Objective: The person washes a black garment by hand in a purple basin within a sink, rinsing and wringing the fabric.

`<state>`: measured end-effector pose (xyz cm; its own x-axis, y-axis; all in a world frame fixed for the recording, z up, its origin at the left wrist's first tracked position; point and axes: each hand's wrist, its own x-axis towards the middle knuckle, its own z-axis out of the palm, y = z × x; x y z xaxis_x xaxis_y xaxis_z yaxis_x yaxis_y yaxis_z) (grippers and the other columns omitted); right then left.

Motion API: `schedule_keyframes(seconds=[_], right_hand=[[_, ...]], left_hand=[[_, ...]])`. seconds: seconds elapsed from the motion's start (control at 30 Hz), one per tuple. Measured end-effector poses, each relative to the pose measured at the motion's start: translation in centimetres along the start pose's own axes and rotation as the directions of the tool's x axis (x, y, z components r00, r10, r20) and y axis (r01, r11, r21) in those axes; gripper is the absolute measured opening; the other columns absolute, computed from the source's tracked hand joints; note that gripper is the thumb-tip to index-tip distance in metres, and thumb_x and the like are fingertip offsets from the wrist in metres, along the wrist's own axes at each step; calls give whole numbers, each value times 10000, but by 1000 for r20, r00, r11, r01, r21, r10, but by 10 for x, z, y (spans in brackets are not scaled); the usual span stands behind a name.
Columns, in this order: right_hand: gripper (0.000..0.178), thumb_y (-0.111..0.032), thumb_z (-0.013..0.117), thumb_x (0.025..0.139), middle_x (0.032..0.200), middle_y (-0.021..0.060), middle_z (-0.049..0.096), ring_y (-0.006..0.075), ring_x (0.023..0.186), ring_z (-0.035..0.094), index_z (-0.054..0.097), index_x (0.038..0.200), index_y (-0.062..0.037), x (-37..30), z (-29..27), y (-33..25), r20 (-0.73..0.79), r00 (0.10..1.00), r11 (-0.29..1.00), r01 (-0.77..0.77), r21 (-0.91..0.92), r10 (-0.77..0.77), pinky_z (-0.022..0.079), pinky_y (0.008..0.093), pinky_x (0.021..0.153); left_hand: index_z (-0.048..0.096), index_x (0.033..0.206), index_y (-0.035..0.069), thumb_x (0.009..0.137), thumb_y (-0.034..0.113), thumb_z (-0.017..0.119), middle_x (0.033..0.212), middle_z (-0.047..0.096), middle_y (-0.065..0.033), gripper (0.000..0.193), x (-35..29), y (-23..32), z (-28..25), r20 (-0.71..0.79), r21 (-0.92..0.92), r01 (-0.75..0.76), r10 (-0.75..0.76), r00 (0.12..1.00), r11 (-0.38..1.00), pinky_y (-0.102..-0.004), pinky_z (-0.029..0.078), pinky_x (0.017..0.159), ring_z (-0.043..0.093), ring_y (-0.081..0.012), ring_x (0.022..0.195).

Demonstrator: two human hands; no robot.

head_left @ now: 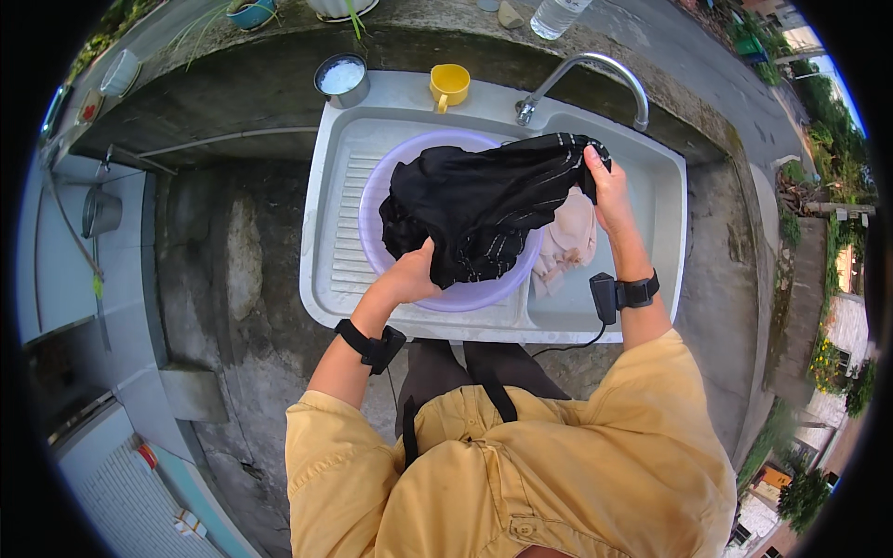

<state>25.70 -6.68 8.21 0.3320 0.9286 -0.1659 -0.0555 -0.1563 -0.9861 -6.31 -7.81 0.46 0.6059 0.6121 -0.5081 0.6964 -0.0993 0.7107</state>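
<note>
A black garment (465, 191) with pale stitched lines lies heaped in a lavender plastic basin (372, 206) and stretches out over its right rim. My right hand (606, 189) grips the garment's far right end, holding it up above the sink's right bowl. At the basin's near left side, my left hand (412, 272) is closed on the garment's lower edge; its fingertips are hidden under the cloth. A pale pink cloth (569, 231) lies in the right bowl, partly covered by the black garment.
The basin sits on the ribbed washboard side of a white sink (321, 232). A metal cup of white powder (342, 78), a yellow mug (450, 86) and a curved chrome faucet (595, 59) stand along the back. Behind them runs a concrete ledge with potted plants and a clear bottle (556, 17).
</note>
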Motion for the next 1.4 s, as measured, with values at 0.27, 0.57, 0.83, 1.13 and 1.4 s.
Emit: schedule_keyframes(seconds=[0.27,0.57,0.83,1.13,1.4], right_hand=[[403,-301,573,895,925,24,612,84,859,527,546,1140,17,-29,37,-15,61,994,959,99,-267,-85,431,225,788],[522,-374,628,822,1216,153,540,251,1070,538,539,1168,6,-42,55,53,306,949,823,234,-518,-77,413,333,911],[722,-565,511,843,1255,109,518,189,1123,502,441,1281,5,-28,60,71,547,592,718,-696,-25,592,384,299,960],[282,-164,595,811,863,112,610,260,817,605,518,1038,-16,-67,99,63,253,967,915,136,-381,-39,464,309,731],[251,-262,522,837,723,238,580,420,693,571,489,843,-14,-70,133,56,152,983,736,179,-653,-104,441,481,613]], left_hand=[[565,1150,34,904,384,472,1026,635,-80,438,1,-1,-12,-27,-970,-1,-105,994,243,-366,468,823,598,-213,946],[485,1152,43,694,-24,509,958,581,-93,464,20,42,14,-66,-998,-63,-170,983,25,-329,519,736,601,-202,818],[511,1079,-6,704,-18,465,940,593,-118,378,16,68,0,40,-980,40,4,999,-195,-347,534,723,615,-234,786],[590,931,60,845,462,517,772,611,-78,417,41,53,12,155,-987,125,-381,912,-102,-343,511,625,615,-205,687],[579,926,52,929,374,392,824,608,-62,373,58,33,37,-79,-996,-84,-424,902,7,-301,501,617,605,-167,701]])
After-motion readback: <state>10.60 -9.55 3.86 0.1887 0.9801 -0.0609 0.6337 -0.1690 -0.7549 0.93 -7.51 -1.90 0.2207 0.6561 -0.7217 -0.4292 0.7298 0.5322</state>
